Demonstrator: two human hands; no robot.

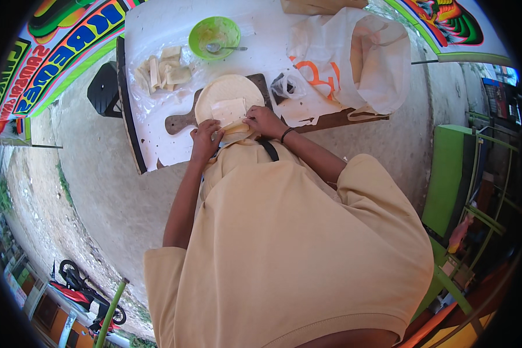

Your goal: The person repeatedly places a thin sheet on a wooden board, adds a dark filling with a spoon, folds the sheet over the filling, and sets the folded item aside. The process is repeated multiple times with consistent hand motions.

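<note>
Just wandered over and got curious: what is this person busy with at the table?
A person is folding the near edge of a thin round wrapper that lies on a wooden board. The left hand and right hand both pinch that folded edge. Behind it sit a pile of folded pieces on clear plastic, a green bowl with a spoon, and a white bag.

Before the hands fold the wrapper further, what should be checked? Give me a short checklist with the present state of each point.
1. Wrapper lies flat on the board: ok.
2. Left hand holds the near edge: ok.
3. Right hand presses the folded part: ok.
4. Filling is centred under the fold: cannot tell, hidden by the fingers.
5. Green bowl with spoon stands apart from the wrapper: ok.
6. Finished pieces lie clear of the board: ok.
</note>
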